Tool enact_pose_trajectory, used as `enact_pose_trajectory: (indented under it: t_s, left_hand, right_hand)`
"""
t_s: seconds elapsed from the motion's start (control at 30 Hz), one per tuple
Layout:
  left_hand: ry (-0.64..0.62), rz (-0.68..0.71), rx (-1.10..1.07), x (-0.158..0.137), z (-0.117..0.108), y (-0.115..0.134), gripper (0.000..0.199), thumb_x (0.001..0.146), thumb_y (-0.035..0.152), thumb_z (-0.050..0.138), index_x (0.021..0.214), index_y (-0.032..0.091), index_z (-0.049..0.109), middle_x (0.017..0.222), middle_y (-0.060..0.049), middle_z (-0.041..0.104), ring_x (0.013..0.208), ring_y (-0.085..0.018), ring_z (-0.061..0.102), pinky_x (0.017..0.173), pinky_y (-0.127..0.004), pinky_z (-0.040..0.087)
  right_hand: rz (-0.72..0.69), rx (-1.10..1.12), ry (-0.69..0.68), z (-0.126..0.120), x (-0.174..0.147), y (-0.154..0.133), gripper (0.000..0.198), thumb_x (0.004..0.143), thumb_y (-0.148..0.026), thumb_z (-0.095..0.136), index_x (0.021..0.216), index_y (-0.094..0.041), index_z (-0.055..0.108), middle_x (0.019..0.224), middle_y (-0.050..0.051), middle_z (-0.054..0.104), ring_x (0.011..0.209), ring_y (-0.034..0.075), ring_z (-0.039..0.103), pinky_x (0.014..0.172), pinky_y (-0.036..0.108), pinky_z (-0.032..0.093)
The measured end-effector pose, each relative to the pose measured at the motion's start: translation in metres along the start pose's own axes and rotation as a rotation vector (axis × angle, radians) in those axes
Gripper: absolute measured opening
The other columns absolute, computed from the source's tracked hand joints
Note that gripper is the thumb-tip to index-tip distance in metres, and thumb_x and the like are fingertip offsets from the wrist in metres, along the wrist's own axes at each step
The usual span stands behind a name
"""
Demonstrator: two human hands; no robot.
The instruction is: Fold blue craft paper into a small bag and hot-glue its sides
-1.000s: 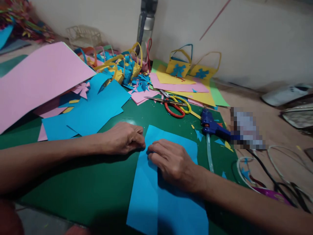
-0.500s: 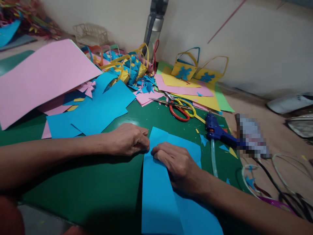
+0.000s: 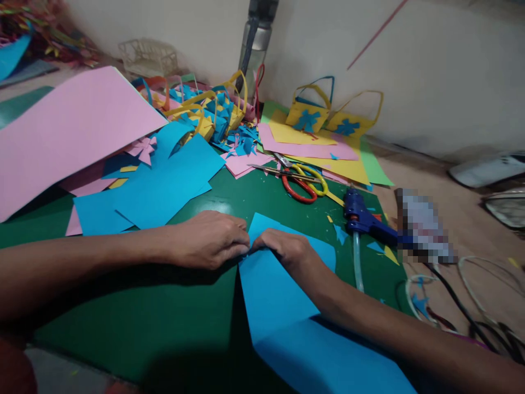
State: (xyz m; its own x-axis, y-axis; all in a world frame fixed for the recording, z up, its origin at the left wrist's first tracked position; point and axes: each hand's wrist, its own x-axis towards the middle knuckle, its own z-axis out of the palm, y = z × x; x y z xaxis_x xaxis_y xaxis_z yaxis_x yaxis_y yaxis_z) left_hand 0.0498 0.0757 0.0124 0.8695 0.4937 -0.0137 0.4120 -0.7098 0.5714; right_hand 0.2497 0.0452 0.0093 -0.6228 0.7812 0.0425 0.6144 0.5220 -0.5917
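Observation:
A blue sheet of paper (image 3: 270,295), partly folded over, lies on the green table in front of me. My left hand (image 3: 217,239) is closed in a pinch at the sheet's left edge. Right beside it, my right hand (image 3: 283,246) pinches the same paper, wrist raised, with the fingertips of both hands almost meeting. The near part of the sheet bends upward below my right forearm. My fingers hide the exact spot they grip.
Scissors with red and yellow handles (image 3: 301,186) lie beyond the paper. A blue glue gun (image 3: 359,213) rests at the right. Pink paper (image 3: 77,126) and blue sheets (image 3: 164,180) cover the left. Small yellow paper bags (image 3: 307,116) stand at the back, near a bottle (image 3: 254,49).
The near part of the blue paper has lifted and swung right. My right hand has moved slightly left and up, its wrist more raised, closing in on my left hand.

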Motion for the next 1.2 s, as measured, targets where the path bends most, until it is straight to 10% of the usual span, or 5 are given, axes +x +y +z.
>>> enact_pose_trajectory:
  t_s: [0.33, 0.57, 0.73, 1.2]
  left_hand:
    - [-0.078, -0.252, -0.401, 0.01, -0.021, 0.018, 0.061, 0.091, 0.058, 0.015, 0.072, 0.015, 0.053, 0.07, -0.003, 0.051, 0.065, -0.015, 0.047, 0.06, -0.026, 0.04]
    - [-0.174, -0.034, -0.467, 0.008, -0.028, 0.01, 0.019, 0.092, 0.025, 0.04, 0.103, 0.015, 0.052, 0.092, -0.006, 0.059, 0.084, -0.015, 0.054, 0.077, -0.025, 0.044]
    - [-0.24, 0.103, -0.416, 0.005, -0.029, 0.006, 0.031, 0.09, 0.009, 0.038, 0.116, 0.02, 0.05, 0.1, -0.005, 0.055, 0.09, -0.014, 0.052, 0.081, -0.023, 0.042]
    - [-0.103, 0.133, -0.438, 0.012, -0.023, 0.002, 0.015, 0.09, 0.014, 0.048, 0.102, 0.015, 0.057, 0.095, -0.006, 0.061, 0.088, -0.016, 0.056, 0.078, -0.025, 0.043]
  right_hand:
    - [0.198, -0.173, -0.168, -0.011, 0.01, -0.024, 0.015, 0.068, -0.009, 0.054, 0.08, -0.017, 0.06, 0.084, 0.005, 0.066, 0.072, 0.015, 0.055, 0.057, 0.025, 0.031]
    - [0.357, -0.309, -0.189, -0.014, 0.013, -0.023, 0.015, 0.069, -0.015, 0.056, 0.08, -0.017, 0.066, 0.073, 0.007, 0.067, 0.068, 0.018, 0.057, 0.054, 0.027, 0.028]
    - [0.332, -0.327, -0.23, -0.018, 0.016, -0.024, 0.014, 0.075, -0.017, 0.056, 0.083, -0.016, 0.067, 0.078, 0.008, 0.068, 0.074, 0.02, 0.059, 0.057, 0.027, 0.03]
    - [0.337, -0.298, -0.275, -0.021, 0.023, -0.02, 0.022, 0.076, -0.022, 0.056, 0.095, -0.019, 0.065, 0.09, 0.007, 0.067, 0.083, 0.02, 0.06, 0.064, 0.027, 0.036]
